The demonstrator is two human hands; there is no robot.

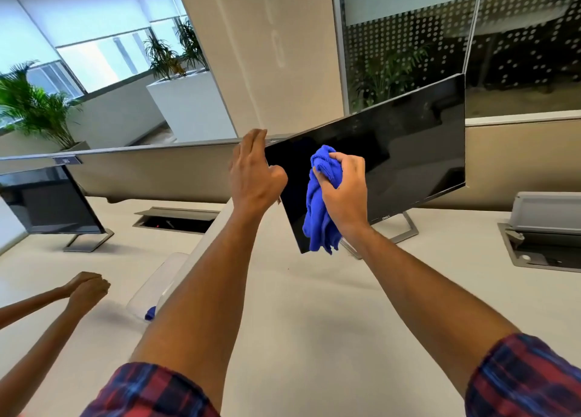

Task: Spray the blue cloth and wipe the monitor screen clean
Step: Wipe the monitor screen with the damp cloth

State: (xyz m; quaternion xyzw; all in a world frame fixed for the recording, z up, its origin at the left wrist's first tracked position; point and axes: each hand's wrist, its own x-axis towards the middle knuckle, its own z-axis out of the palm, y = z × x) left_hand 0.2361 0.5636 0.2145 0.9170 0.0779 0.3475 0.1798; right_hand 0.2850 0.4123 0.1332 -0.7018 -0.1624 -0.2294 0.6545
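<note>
A black monitor on a silver stand sits on the white desk, its dark screen facing me. My right hand grips a bunched blue cloth and presses it against the left part of the screen. My left hand clasps the monitor's left edge, fingers reaching behind the top corner and thumb on the front. A clear spray bottle with a blue cap lies on the desk at the lower left, partly hidden behind my left forearm.
A second monitor stands at the far left. Another person's two arms reach in from the left edge near the bottle. Open cable hatches are set in the desk; a raised hatch lid is at the right. A partition runs behind the desk.
</note>
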